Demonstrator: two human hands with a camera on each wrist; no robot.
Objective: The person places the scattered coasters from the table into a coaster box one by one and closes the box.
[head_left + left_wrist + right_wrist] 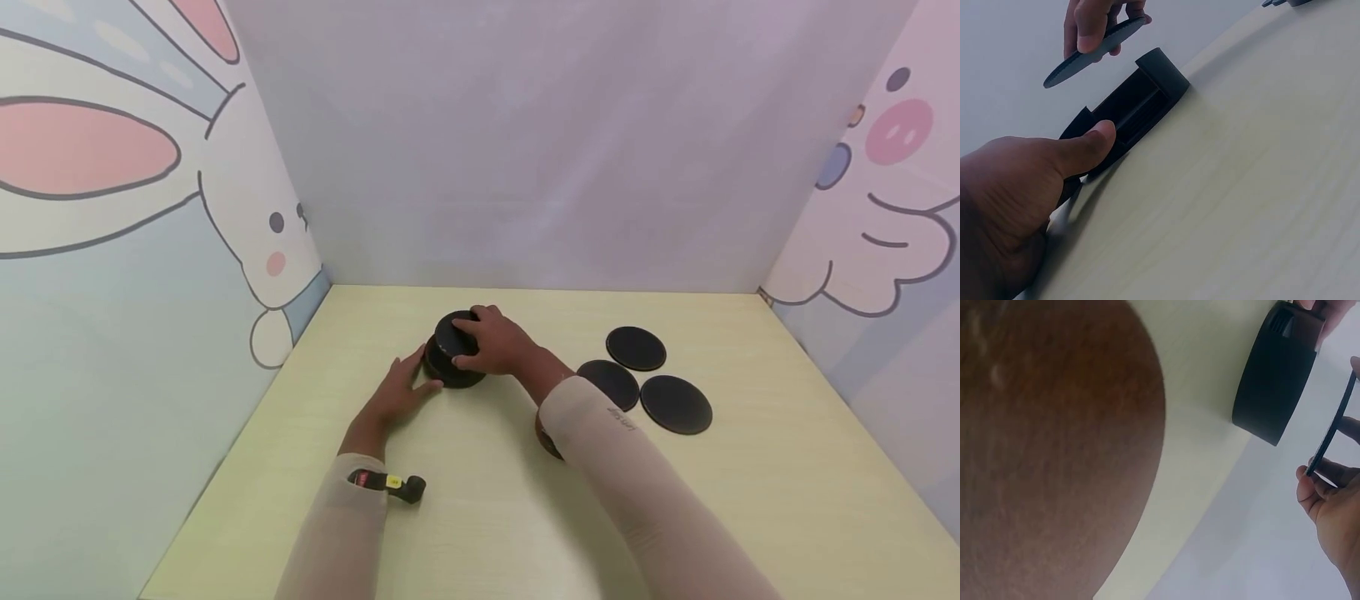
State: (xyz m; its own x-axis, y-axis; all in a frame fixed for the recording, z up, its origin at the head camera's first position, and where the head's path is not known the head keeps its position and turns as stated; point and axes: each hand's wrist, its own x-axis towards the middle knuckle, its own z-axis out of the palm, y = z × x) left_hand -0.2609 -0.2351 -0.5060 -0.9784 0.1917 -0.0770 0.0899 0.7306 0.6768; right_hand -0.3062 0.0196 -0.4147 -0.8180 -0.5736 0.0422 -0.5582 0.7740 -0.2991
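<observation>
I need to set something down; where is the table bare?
Bare table lies between the left wall and left sleeve, between that and the right sleeve, and right of the three discs. Crowded: round the black holder, by left grip and right grip, and where the right sleeve partly hides something brown.

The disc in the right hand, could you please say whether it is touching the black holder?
Apart: the left wrist view shows a clear gap between the disc and the black holder.
</observation>
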